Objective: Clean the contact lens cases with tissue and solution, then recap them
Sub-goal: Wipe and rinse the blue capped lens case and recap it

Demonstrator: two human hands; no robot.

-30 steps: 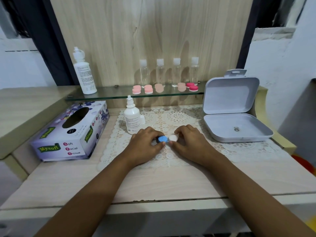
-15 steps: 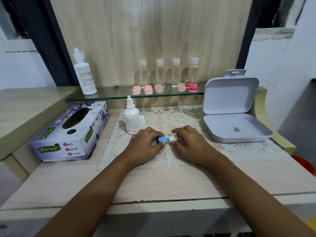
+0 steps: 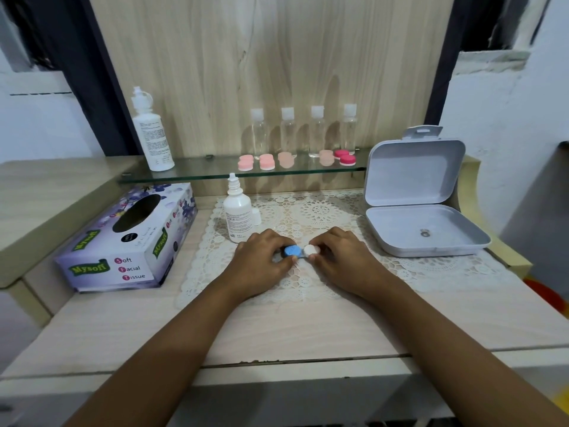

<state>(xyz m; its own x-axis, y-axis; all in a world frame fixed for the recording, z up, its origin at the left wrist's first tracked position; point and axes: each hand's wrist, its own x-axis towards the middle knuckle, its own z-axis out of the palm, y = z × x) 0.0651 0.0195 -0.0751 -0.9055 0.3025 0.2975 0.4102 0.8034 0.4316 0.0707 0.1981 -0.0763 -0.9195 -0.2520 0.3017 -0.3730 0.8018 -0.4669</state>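
The lens case (image 3: 301, 251) sits on the lace mat (image 3: 308, 211), with the solution bottle (image 3: 237, 215) at ten o'clock from it and the tissue box (image 3: 129, 238) at nine. The left hand (image 3: 261, 261) pinches the blue cap (image 3: 292, 251) and the right hand (image 3: 345, 257) pinches the white cap (image 3: 311, 250). I cannot tell whether the caps are loosening or tightening. It is probably best to brace one side while twisting the other, keeping the case flat.
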